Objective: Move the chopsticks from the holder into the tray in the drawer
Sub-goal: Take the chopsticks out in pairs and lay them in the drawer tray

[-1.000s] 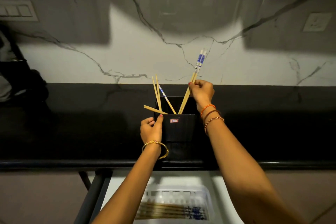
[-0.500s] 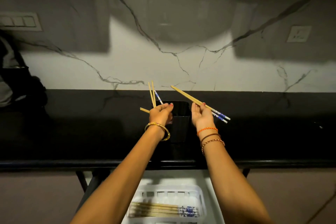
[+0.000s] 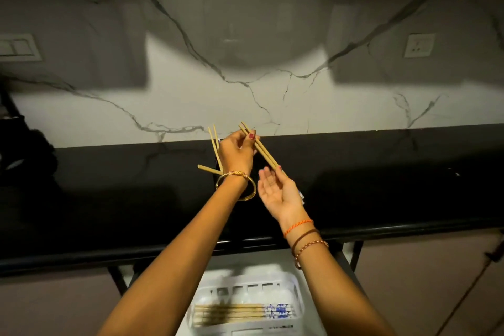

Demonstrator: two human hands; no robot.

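a pair of chopsticks (image 3: 263,152) is pinched by the left hand (image 3: 236,155) above the black desk (image 3: 381,172); its blue end is partly hidden behind the right hand (image 3: 279,192), held palm up with fingers relaxed. other chopsticks (image 3: 229,311) are laid in the white tray (image 3: 298,300) below.

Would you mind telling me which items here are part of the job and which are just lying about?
Job: left hand, right hand, held chopstick pair, leftover chopsticks, white tray, chopsticks in tray.
Lying about: switch panel, wall socket.
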